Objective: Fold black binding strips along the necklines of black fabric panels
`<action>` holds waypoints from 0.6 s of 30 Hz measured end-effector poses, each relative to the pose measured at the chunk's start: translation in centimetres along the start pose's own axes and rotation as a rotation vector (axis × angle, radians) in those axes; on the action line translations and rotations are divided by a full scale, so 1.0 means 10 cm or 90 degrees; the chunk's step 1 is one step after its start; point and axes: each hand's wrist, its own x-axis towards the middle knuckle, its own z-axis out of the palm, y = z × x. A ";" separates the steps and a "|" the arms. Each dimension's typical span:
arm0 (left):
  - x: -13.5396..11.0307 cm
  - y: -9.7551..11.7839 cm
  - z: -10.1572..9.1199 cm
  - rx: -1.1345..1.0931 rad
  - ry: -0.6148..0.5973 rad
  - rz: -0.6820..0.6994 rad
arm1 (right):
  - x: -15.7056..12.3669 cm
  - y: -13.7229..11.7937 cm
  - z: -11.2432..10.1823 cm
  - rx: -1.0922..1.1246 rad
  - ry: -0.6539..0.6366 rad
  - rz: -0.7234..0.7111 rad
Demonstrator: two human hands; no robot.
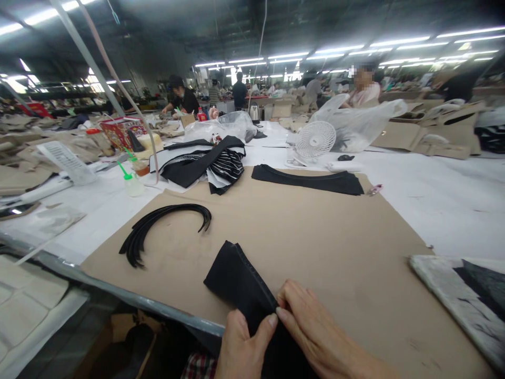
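Note:
A black fabric piece (236, 281) lies at the near edge of the brown paper sheet (315, 237) covering the table. My left hand (240, 347) pinches its near end with the thumb on top. My right hand (315, 331) presses on the same end beside it, fingertips closed on the cloth. A bundle of curved black strips (158, 226) lies to the left on the paper. A long black fabric panel (311, 180) lies at the far edge of the paper.
A heap of black and striped fabric (209, 163) sits behind. A small white fan (314, 141), glue bottles (132, 181), a clear plastic bag (355, 126) and a stained board (465, 295) at right. Other people work at far tables.

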 end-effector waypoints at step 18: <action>0.06 0.04 0.04 -0.142 -0.059 -0.046 | 0.11 -0.06 -0.01 -0.040 -0.051 0.079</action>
